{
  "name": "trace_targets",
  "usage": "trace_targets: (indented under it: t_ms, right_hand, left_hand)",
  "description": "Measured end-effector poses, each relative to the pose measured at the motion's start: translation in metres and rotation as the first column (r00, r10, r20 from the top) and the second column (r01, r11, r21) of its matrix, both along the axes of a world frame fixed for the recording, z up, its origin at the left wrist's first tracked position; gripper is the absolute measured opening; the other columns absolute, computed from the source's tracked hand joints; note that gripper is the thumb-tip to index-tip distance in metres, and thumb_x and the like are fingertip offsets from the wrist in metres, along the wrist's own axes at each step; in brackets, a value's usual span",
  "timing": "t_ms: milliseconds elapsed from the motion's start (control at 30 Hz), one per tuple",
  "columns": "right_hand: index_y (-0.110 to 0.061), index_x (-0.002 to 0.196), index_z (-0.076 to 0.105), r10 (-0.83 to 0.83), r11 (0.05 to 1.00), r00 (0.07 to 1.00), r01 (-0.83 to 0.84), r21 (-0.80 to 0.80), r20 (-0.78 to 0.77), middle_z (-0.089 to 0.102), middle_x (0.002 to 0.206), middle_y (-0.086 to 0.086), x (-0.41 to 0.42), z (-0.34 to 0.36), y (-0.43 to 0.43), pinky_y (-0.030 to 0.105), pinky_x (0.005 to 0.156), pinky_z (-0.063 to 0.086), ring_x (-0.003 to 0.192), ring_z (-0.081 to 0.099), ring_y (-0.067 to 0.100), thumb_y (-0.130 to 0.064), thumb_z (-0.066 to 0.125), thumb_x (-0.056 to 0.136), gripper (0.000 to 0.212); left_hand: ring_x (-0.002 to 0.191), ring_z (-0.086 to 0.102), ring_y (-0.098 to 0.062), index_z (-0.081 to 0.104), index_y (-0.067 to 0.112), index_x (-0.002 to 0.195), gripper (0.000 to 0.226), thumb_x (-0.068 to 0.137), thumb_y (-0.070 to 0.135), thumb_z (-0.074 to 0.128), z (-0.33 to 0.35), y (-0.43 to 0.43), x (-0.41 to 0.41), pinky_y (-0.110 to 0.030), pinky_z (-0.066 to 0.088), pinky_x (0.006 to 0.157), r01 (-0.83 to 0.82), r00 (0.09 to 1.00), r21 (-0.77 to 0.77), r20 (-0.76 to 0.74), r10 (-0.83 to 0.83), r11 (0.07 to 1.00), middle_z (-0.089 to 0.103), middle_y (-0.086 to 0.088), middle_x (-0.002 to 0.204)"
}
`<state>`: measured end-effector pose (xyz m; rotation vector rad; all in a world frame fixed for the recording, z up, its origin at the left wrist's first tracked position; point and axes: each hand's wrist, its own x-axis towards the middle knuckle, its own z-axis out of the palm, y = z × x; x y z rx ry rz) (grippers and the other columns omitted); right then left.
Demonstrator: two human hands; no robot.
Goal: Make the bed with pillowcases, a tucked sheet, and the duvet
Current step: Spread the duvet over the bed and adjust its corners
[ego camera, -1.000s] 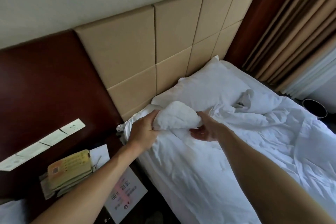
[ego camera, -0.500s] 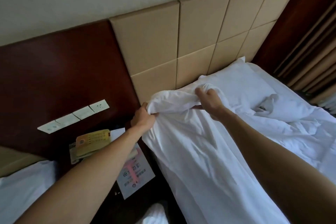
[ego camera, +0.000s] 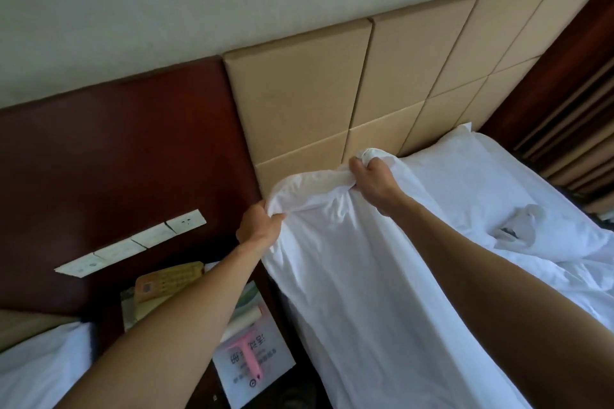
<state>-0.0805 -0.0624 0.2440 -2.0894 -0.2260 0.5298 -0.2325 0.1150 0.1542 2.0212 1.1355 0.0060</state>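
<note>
Both hands grasp the white sheet [ego camera: 349, 292] at its top edge, just in front of the headboard [ego camera: 315, 93]. The left hand [ego camera: 257, 226] is clenched on the cloth at the headboard's lower left corner, fingers curled round a fold. The right hand [ego camera: 372, 181] grips a thick bunch of the same edge further right along the headboard's base, knuckles up, and lifts it higher than the left. Between the two hands the edge is gathered into a rumpled roll that sits close to the headboard's lowest panels; whether it touches them cannot be told. From there the sheet falls away from the headboard in long, loose folds over the near side of the bed.

A white pillow [ego camera: 481, 183] lies against the headboard's base to the right of the right hand, with a grey crumpled patch on its far end. Left of the headboard is a dark red wood panel [ego camera: 133, 149] with a row of pale switches [ego camera: 133, 242]. Below them sit a yellowish phone [ego camera: 169, 282] and a white card [ego camera: 254, 365] with pink print. Further left of the headboard shows the corner of a second bed [ego camera: 40, 362]. A striped brown curtain [ego camera: 571, 143] hangs to the right of the headboard.
</note>
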Motion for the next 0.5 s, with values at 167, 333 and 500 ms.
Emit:
trace_targets:
  t_ms: [167, 333, 500]
  right_hand:
    - [-0.001, 0.071, 0.058, -0.004, 0.999, 0.999, 0.002, -0.05, -0.054, 0.064, 0.072, 0.008, 0.029, -0.037, 0.029, 0.047, 0.077, 0.057, 0.074, 0.063, 0.023, -0.05, 0.043, 0.083, 0.053]
    - [-0.002, 0.087, 0.063, 0.045, 0.988, 0.987, -0.066, -0.139, -0.154, 0.062, 0.084, 0.009, 0.029, -0.073, 0.041, 0.035, 0.074, 0.051, 0.08, 0.061, 0.023, -0.041, 0.046, 0.098, 0.044]
    - [0.001, 0.095, 0.061, 0.183, 0.974, 0.96, -0.206, -0.095, -0.213, 0.054, 0.083, 0.0, 0.029, -0.101, 0.03, 0.024, 0.067, 0.04, 0.074, 0.048, 0.011, -0.016, 0.04, 0.106, 0.029]
  left_hand:
    - [0.107, 0.065, -0.023, 0.065, 0.027, 0.116, 0.028, 0.09, 0.033, 0.068, -0.03, 0.019, 0.013, -0.039, 0.051, 0.09, -0.036, 0.998, 0.025, 0.06, 0.035, 0.999, 0.069, 0.004, 0.113]
    - [0.1, 0.066, -0.03, 0.068, 0.014, 0.106, 0.018, 0.088, 0.018, 0.067, -0.072, 0.039, 0.016, -0.043, 0.055, 0.09, -0.092, 0.994, -0.05, 0.059, 0.095, 0.995, 0.07, -0.008, 0.105]
    - [0.098, 0.066, -0.028, 0.067, 0.011, 0.103, 0.012, 0.095, 0.018, 0.061, -0.103, 0.058, 0.023, -0.039, 0.054, 0.087, -0.02, 0.999, -0.134, 0.036, 0.025, 0.991, 0.07, -0.006, 0.101]
